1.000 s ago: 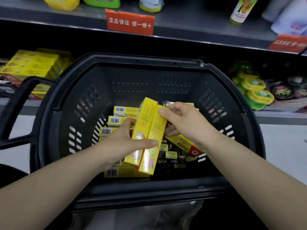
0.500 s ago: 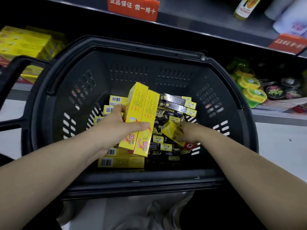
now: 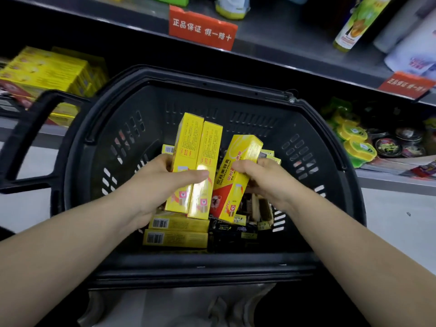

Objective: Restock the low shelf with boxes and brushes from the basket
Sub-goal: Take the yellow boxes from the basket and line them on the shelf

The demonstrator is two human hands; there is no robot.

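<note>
At the far left of the low shelf [image 3: 21, 129], a stack of yellow cartons [image 3: 44, 72] marks the spot where more of the same presumably belong. In front of it a person leans over a black basket [image 3: 77, 147] drawn up against the shelf edge, which puts the stock within easy reach. The left hand [image 3: 162, 185] grips two yellow boxes [image 3: 198, 161] side by side, thumb across their faces. It holds them upright as a pair, likely so that they can go up in one move. Just beside them, the right hand [image 3: 264, 178] curls round a third box [image 3: 238, 171], tilted toward the pair, seemingly to join the bundle. Loose boxes [image 3: 177, 238], yellow and black, lie flat on the basket floor beneath. Brown shapes under the right wrist may be the brushes [image 3: 259, 208], though that is hard to tell. Round tins [image 3: 354, 147] fill the shelf at right.
</note>
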